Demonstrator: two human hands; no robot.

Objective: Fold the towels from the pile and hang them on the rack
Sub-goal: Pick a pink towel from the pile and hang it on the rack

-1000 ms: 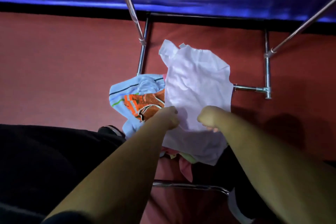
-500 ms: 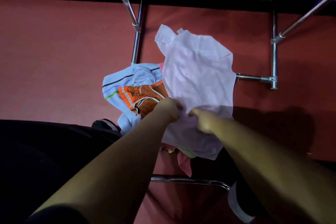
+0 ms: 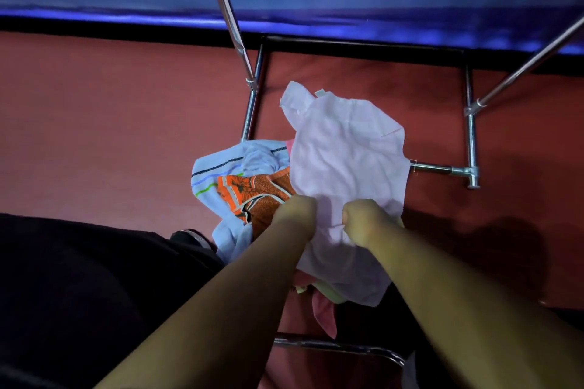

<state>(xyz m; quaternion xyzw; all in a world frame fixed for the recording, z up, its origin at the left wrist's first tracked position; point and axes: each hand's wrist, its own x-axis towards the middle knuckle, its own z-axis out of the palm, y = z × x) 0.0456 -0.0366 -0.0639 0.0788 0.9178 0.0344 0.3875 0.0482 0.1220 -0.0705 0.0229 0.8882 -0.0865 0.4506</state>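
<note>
Grips pinched almost together half a second back and now have a small gap between them again; the towel they hold hasn't lifted off the others. Striped blue towel [image 3: 234, 161] and orange patterned towel [image 3: 252, 193] sit at its 9 o'clock, untouched. Left grip [image 3: 295, 211] and right grip [image 3: 363, 221] both clench the near edge of the pale pink towel [image 3: 347, 161], fingers curled into the cloth. Rack [image 3: 471, 142] at 3 o'clock, visible rails bare. My read: barely started, with no fold made, nothing hung and every towel left.
</note>
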